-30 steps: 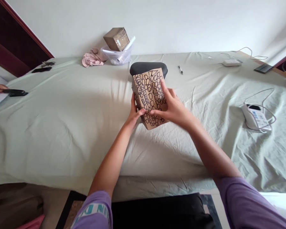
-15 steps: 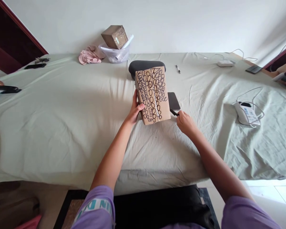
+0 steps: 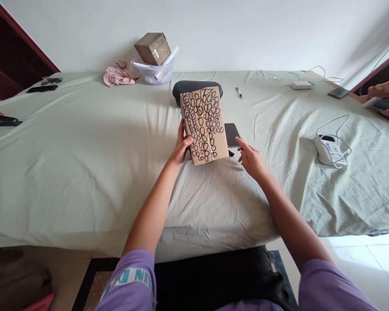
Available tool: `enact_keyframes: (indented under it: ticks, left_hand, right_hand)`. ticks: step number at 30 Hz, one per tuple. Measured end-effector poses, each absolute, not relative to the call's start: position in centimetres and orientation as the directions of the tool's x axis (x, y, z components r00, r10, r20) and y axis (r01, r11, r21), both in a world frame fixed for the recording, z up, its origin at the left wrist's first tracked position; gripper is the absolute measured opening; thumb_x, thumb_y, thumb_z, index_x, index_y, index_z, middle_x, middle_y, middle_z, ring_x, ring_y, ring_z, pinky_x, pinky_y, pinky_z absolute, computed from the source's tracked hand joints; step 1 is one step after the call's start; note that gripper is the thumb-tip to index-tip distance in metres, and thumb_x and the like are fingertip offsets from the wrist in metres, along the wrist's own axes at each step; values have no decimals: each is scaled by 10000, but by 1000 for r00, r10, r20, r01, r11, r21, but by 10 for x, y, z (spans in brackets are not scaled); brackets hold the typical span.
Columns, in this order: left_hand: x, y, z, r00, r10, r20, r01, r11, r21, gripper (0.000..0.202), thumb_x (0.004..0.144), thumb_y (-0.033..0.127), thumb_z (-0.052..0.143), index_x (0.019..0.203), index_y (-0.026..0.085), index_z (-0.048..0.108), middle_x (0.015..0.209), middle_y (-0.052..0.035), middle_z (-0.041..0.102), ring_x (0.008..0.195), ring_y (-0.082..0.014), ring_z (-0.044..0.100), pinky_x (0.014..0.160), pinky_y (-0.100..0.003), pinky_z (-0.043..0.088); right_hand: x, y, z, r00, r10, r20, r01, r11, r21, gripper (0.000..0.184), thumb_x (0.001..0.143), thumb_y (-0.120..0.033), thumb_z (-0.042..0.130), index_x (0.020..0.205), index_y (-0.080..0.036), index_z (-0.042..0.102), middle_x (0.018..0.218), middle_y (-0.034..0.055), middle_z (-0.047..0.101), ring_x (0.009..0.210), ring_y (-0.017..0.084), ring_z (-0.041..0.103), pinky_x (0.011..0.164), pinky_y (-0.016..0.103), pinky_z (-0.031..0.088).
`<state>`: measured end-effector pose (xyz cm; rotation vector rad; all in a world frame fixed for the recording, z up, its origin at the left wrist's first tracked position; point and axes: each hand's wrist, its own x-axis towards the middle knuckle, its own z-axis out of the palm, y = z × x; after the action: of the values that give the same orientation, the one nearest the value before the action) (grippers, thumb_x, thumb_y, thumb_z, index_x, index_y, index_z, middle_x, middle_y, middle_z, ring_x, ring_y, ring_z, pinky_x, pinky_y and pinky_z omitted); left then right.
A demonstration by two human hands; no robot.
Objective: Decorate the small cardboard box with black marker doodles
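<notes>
My left hand [image 3: 181, 147] grips the left side of a cardboard box [image 3: 218, 144], thumb on its front face. Rows of black hand-drawn loops cover most of that face, which is tilted up toward me. To the right of the box is my right hand [image 3: 251, 160], fingers apart and holding nothing. Between that hand and the box's lower right edge shows the end of a black, pen-like object [image 3: 231, 153]; the box hides the rest. A dark phone-like slab [image 3: 231, 134] lies partly behind the box. Behind the box sits a black case [image 3: 199, 85].
A pale green cloth [image 3: 116, 181] covers the surface. At the back stand a clear plastic basin [image 3: 164, 75] with another cardboard box [image 3: 153, 48] in it, and a pink cloth [image 3: 120, 73]. A pen [image 3: 239, 92] and a white corded device [image 3: 330, 151] lie to the right.
My right hand has let go of the black pen-like object, which now lies by the box's edge, and its fingers have spread. My left hand still holds the box. The view has shifted slightly.
</notes>
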<state>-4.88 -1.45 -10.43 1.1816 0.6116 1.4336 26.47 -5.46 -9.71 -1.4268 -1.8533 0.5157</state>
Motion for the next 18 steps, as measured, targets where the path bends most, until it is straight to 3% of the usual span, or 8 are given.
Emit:
enact_keyframes:
  ticks: [1,3,5,7,10,12,14,18]
  left_hand:
    - [-49,-15,-104,133,937,322,-416,-242,877,1204,752,779,893,1777,534,312,1864,7,433,1766,-458,317,1376,-627,409]
    - [-48,-15,-104,141,936,321,-405,-241,882,1205,761,787,881,1785,520,304,1851,-10,456,1768,-466,309,1378,-623,403]
    - [-48,-16,-103,129,937,323,-389,-252,886,1187,767,799,871,1780,512,323,1839,-16,473,1774,-470,289,1377,-626,403]
    - [-47,-17,-102,114,939,326,-379,-262,887,1166,770,802,868,1770,519,340,1833,-13,479,1772,-471,292,1376,-638,400]
    - [-46,-17,-101,111,940,321,-377,-259,889,1163,758,807,877,1759,522,358,1822,-28,485,1752,-478,327,1366,-666,396]
    - [-45,-16,-100,99,942,319,-374,-262,890,1153,746,810,885,1742,507,391,1828,-45,468,1751,-482,324,1367,-673,388]
    - [-43,-16,-99,81,944,319,-374,-268,888,1125,742,808,888,1720,500,422,1842,-44,443,1755,-479,315,1374,-672,380]
    - [-41,-17,-100,20,950,312,-380,-281,881,1050,765,801,878,1687,500,474,1824,-25,468,1741,-487,337,1366,-675,397]
  right_hand:
    - [265,-54,-92,-103,940,326,545,327,-772,392,964,-305,546,1261,-202,780,1125,143,774,773,223,777,764,414,646]
    - [263,-53,-78,-87,947,308,259,321,-911,229,955,-355,584,993,-209,757,1059,110,771,852,239,826,753,392,673]
    - [258,-50,-57,-114,951,286,-33,284,-958,157,912,-359,675,1006,-237,707,1047,75,789,960,253,843,798,386,687]
    - [249,-45,-35,-131,938,320,-192,292,-937,337,829,-336,833,1100,-285,640,1059,29,796,952,225,824,765,340,654]
    - [230,-32,-8,-91,901,425,-201,402,-894,527,794,-465,976,1044,-307,540,849,-38,699,725,158,690,611,273,512]
    - [213,-23,4,-40,861,507,-158,496,-854,542,903,-696,860,944,-296,497,689,-66,542,566,128,505,532,282,401]
    - [195,-14,13,-8,835,550,-122,545,-830,533,1011,-813,647,964,-294,534,625,-77,441,510,131,381,509,305,341]
    - [165,2,17,101,820,563,-94,571,-815,336,1065,-591,561,1087,-263,632,630,-49,492,533,160,423,533,322,340]
